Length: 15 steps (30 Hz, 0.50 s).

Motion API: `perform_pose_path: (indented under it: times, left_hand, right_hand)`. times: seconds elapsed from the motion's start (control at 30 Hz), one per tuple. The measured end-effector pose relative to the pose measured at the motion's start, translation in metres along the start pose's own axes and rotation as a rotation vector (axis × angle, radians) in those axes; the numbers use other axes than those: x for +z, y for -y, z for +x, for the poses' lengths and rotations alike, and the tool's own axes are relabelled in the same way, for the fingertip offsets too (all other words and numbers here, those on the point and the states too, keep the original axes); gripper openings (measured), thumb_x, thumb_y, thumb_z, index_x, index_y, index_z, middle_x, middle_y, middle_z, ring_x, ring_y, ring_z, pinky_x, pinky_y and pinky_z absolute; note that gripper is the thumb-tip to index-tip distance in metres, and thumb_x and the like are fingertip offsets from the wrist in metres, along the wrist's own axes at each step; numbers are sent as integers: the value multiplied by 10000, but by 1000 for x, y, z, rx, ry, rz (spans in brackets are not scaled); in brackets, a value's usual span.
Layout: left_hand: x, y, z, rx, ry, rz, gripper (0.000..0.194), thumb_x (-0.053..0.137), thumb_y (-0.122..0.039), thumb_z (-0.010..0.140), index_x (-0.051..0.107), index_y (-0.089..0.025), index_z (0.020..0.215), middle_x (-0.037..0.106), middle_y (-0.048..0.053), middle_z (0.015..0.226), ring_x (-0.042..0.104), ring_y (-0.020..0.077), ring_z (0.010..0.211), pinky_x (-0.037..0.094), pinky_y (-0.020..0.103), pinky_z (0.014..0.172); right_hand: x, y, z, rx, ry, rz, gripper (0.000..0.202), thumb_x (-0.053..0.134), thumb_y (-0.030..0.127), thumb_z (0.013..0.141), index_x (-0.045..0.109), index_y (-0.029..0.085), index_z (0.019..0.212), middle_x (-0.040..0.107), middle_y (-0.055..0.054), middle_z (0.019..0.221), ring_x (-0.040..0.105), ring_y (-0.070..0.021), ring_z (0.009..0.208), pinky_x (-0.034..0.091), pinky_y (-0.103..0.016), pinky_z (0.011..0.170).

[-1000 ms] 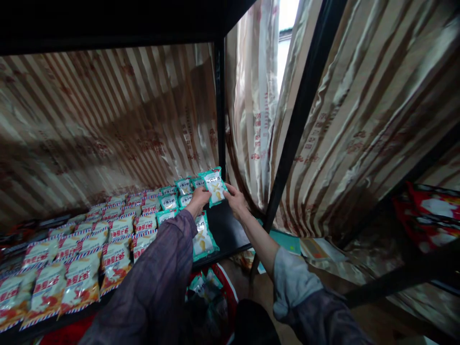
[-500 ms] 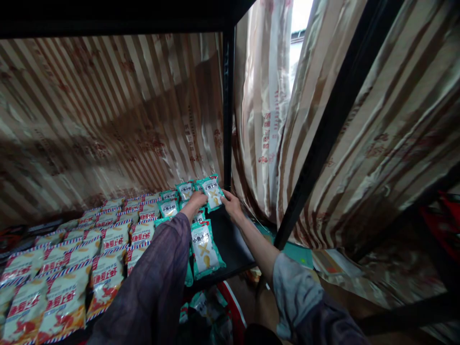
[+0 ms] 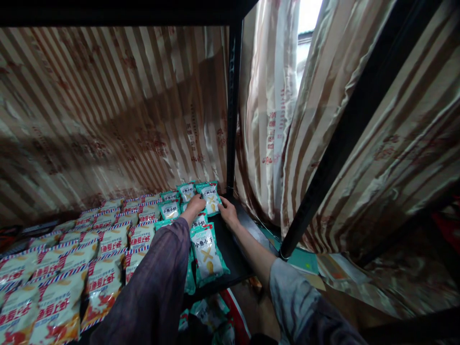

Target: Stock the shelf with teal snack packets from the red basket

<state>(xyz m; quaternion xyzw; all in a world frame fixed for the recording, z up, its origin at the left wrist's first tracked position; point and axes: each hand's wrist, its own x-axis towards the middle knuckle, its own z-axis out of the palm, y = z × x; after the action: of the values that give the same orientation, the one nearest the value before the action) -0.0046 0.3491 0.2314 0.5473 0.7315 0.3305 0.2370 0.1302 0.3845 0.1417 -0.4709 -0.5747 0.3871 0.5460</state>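
Observation:
At the back corner of the dark shelf (image 3: 235, 261), a teal and white snack bag (image 3: 210, 197) is held between my two hands. My left hand (image 3: 195, 207) grips its left edge with bent fingers. On its right edge, the fingers and thumb of my right hand (image 3: 227, 211) are closed. Nearer to me lies another teal snack bag (image 3: 207, 254), face up with its print showing. More teal bags (image 3: 169, 209) sit left of my left hand, partly hidden by that hand and sleeve.
Rows of white and red snack bags (image 3: 57, 304) cover the shelf's left side. A black upright post (image 3: 234, 110) stands behind the corner, and a slanted post (image 3: 316, 172) rises at right. Striped curtains (image 3: 143, 110) hang behind. Below are more teal bags (image 3: 212, 311).
The held snack bag has come down slightly onto the back corner of the shelf, with both hands still on it. The view has shifted a little.

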Motion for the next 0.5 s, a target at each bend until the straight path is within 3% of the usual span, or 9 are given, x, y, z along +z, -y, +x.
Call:
perform_pose_path:
  times: [0.33,0.5]
  left_hand:
    - [-4,-6,-7,-19,8,156,263,545,-116,672,658,-136,908,642,177,1082,587,260,1027,421,276,795]
    - [-2,-15,-14,-21,7,194,397,531,-129,694,584,-79,1084,596,242,1135,556,298,1087,409,313,835]
  right_hand:
    - [0,4,-5,2,-1,-129,418,512,237,710,620,245,1114,679,-12,1049,613,-194,985,455,-343,900]
    - [-2,13,-11,6,-16,-244,420,514,238,726,616,267,1132,678,-24,1049,602,-230,1015,440,-371,918]
